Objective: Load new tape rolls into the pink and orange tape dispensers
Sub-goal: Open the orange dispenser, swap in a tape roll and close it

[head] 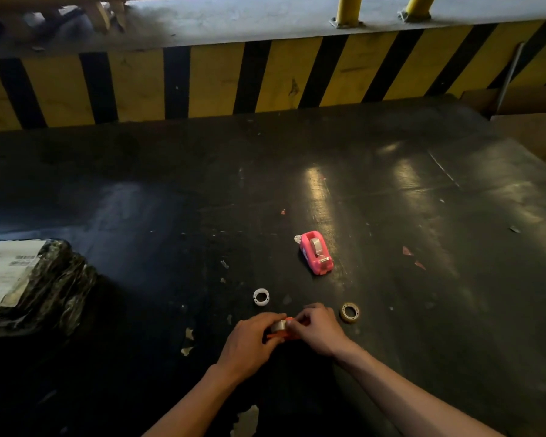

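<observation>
Head view: both hands meet low on the dark table point(391, 200), and between them sits the orange tape dispenser point(279, 335), only slivers of its orange body showing under the fingers. The left hand point(249, 342) curls around the dispenser's near side, gripping it with thumb and fingers. A clear tape roll point(278, 326) sits at the top of the dispenser, its shiny side catching light. The right hand point(317, 329) closes over the dispenser's right side, fingertips pinched at the roll; whether it grips the roll or a tape end cannot be told.

Relative to the orange tape dispenser: the pink tape dispenser point(316, 253) stands well beyond it, slightly to the right, apart from both hands, with a roll seated in its cradle. An empty white core point(261, 297) lies just beyond it and a little left. A tan roll point(350, 312) lies flat to its right, near the right hand's knuckles but not touching. Far to its left rests a black wrapped parcel point(38, 285) with a white label. Past the table's far edge runs a yellow-and-black striped barrier point(215, 80).
</observation>
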`<action>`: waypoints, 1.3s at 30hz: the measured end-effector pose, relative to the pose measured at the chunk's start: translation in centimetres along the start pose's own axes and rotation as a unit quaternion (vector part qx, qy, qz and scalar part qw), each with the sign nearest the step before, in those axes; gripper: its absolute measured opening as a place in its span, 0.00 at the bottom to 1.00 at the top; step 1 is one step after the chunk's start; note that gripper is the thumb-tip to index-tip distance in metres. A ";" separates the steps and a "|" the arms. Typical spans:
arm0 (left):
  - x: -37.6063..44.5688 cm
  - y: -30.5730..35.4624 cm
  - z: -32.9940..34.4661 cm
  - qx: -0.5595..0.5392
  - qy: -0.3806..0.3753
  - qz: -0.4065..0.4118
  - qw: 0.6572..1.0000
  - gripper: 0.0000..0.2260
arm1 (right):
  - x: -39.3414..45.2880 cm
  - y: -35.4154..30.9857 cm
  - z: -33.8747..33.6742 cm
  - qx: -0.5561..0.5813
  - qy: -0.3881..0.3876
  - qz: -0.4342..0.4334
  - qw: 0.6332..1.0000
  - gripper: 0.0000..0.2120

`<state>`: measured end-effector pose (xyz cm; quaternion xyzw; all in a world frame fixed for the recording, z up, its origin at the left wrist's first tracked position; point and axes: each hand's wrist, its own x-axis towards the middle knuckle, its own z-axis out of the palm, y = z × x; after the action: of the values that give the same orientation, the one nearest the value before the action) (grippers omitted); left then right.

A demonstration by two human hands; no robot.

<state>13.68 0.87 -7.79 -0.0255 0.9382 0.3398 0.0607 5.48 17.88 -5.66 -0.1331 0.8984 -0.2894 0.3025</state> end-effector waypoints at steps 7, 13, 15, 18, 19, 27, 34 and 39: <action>0.1 0.0 -0.1 0.002 -0.005 -0.009 1.000 0.22 | 0.0 -0.5 0.2 0.040 0.019 0.027 0.999 0.12; 0.1 0.2 -0.1 -0.009 0.001 -0.012 1.000 0.21 | -1.9 -2.3 0.2 -0.024 0.109 -0.079 0.991 0.08; 0.1 0.2 -0.1 -0.009 -0.004 -0.013 1.000 0.21 | -2.1 -2.4 0.1 0.056 0.080 -0.084 0.992 0.09; 0.1 0.1 -0.1 -0.006 0.006 -0.014 1.000 0.21 | -2.2 -2.1 -0.2 0.131 0.087 -0.078 0.984 0.10; 0.1 0.1 -0.1 -0.002 0.007 -0.013 1.000 0.21 | -2.1 -1.9 -0.4 0.147 0.091 -0.073 0.982 0.09; 0.3 0.0 -0.1 0.004 -0.004 -0.012 1.000 0.22 | -2.2 -0.6 -1.2 0.182 0.068 -0.024 0.981 0.06; 0.1 -0.1 -0.2 0.004 -0.003 -0.010 1.000 0.22 | -2.4 -0.5 -1.5 0.173 0.089 -0.005 0.981 0.04; 0.1 -0.1 -0.3 0.009 -0.006 -0.007 1.000 0.23 | -2.3 -0.4 -2.3 0.179 0.084 0.012 0.980 0.05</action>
<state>13.54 0.63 -7.68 -0.0293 0.9405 0.3313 0.0691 5.84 19.53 -2.91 -0.0417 0.8559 -0.4517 0.2482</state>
